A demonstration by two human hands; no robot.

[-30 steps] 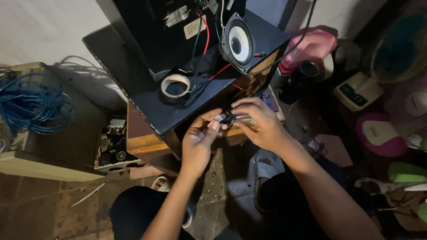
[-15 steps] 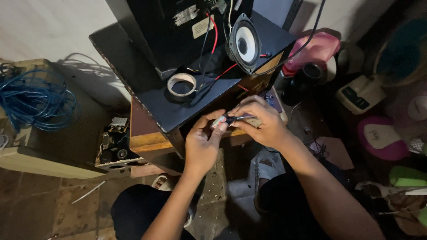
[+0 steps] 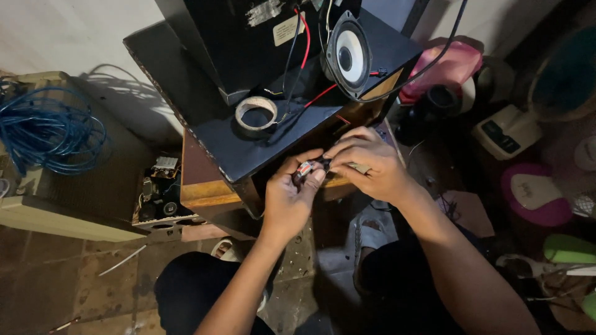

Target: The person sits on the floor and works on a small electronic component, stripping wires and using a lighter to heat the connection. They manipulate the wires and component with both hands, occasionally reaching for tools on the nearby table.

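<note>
My left hand [image 3: 290,197] and my right hand [image 3: 367,162] meet in front of a black speaker box [image 3: 261,133]. Between their fingertips they pinch a small component [image 3: 308,167] with a red and white end and a dark lead. A loose speaker cone [image 3: 349,56] leans on top of the box, with red and black wires [image 3: 303,46] running to it. A roll of tape [image 3: 256,116] lies flat on the box's black panel, just beyond my left hand.
A coil of blue cable [image 3: 46,133] rests on a tan box at the left. An open circuit unit [image 3: 158,192] sits on the floor by the box. A pink bag [image 3: 444,68], a white device [image 3: 506,130] and coloured items crowd the right side.
The view has shifted slightly, so the speaker box sits a little higher. Both hands stay together on the small component, with only slight finger movement.
</note>
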